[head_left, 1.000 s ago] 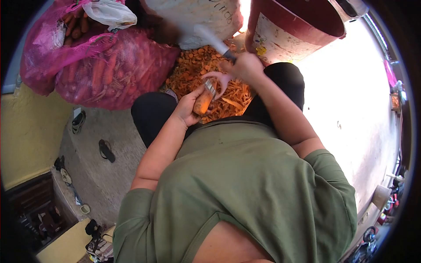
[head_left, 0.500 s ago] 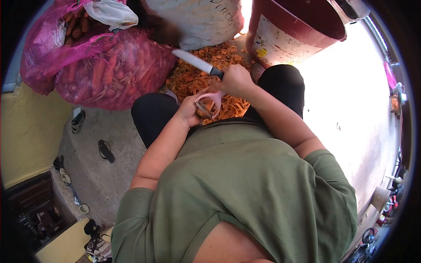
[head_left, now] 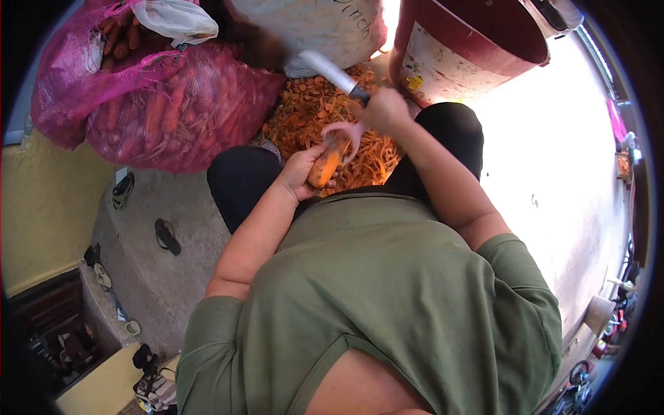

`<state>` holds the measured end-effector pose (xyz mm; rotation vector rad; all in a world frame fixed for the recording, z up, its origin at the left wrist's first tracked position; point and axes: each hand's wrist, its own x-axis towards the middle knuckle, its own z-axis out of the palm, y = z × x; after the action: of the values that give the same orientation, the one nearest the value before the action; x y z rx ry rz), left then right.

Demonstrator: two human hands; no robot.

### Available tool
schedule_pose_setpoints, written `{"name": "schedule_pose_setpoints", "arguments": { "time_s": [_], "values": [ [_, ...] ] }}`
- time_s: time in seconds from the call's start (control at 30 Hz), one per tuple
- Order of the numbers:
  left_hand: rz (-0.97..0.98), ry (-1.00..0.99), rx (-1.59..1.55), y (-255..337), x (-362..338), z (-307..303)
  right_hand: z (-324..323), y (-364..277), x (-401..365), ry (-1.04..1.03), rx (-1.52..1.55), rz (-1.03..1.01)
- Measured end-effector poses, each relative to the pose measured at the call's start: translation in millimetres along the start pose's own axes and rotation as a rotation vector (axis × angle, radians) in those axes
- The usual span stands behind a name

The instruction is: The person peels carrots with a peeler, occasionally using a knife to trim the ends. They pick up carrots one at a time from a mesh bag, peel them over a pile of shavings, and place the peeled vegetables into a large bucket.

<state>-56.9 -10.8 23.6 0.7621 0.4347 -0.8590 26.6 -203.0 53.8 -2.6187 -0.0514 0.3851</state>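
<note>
My left hand point(head_left: 297, 173) is closed around a carrot point(head_left: 324, 170), which shows a bright orange peeled strip beside a darker, dirty part. In my right hand point(head_left: 387, 112), the fingers are wrapped round a pink Y-shaped peeler point(head_left: 355, 140) and also a knife point(head_left: 328, 70) with a dark handle. The knife blade points up and to the left, away from the carrot. The peeler's head is at the upper end of the carrot; motion blur hides whether it touches. Below both hands lies a heap of carrot peelings and slices point(head_left: 308, 107).
A pink mesh sack point(head_left: 159, 121) full of carrots stands at the left, with a white plastic bag point(head_left: 176, 22) on top. Behind the heap is a white sack point(head_left: 325, 31) with writing. A red bucket point(head_left: 460, 66) stands at the right. Slippers point(head_left: 167, 237) lie on the concrete floor.
My right hand has moved slightly right and up toward the sack side, carrying the peeler and knife. The carrot in my left hand now shows more of its orange side.
</note>
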Motion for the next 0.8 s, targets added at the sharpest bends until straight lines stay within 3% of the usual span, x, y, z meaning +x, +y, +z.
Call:
{"name": "schedule_pose_setpoints", "arguments": {
  "time_s": [0.03, 0.1, 0.13, 0.23, 0.27, 0.37, 0.5, 0.53, 0.57, 0.63, 0.73, 0.8],
  "values": [
    [-0.037, -0.046, 0.005, 0, 4, -11, -6, 11, 11, 0.017, 0.035, 0.087],
    [-0.039, -0.136, -0.034, 1, 1, -14, -10, 35, 24, 0.222, -0.108, 0.033],
    [-0.04, -0.182, -0.052, 2, 1, -14, -9, 38, 27, 0.153, -0.056, 0.103],
    [-0.028, -0.011, 0.066, 2, 2, -13, 6, 21, 14, 0.071, -0.018, -0.036],
    [-0.025, -0.042, 0.068, 3, 2, -13, 1, 15, 10, 0.035, -0.036, -0.053],
    [-0.012, -0.088, 0.08, 4, -1, -9, -7, 33, 27, 0.113, -0.085, 0.149],
    [-0.013, -0.002, 0.053, 4, -1, -5, -24, 3, 2, -0.077, 0.095, 0.126],
    [-0.024, 0.03, 0.029, 3, 1, -4, -6, -4, -5, 0.031, -0.054, -0.04],
    [0.009, 0.042, 0.004, 2, 3, 0, -3, -16, -17, -0.097, -0.013, -0.116],
    [0.075, 0.066, -0.045, 0, 6, 8, 11, -18, -24, -0.106, -0.044, -0.229],
    [-0.061, -0.123, -0.009, -1, 10, -15, 9, 10, 12, 0.001, -0.006, 0.043],
    [-0.05, -0.116, -0.023, -1, 10, -19, 1, 27, 23, 0.062, 0.011, 0.117]
  ]
}}
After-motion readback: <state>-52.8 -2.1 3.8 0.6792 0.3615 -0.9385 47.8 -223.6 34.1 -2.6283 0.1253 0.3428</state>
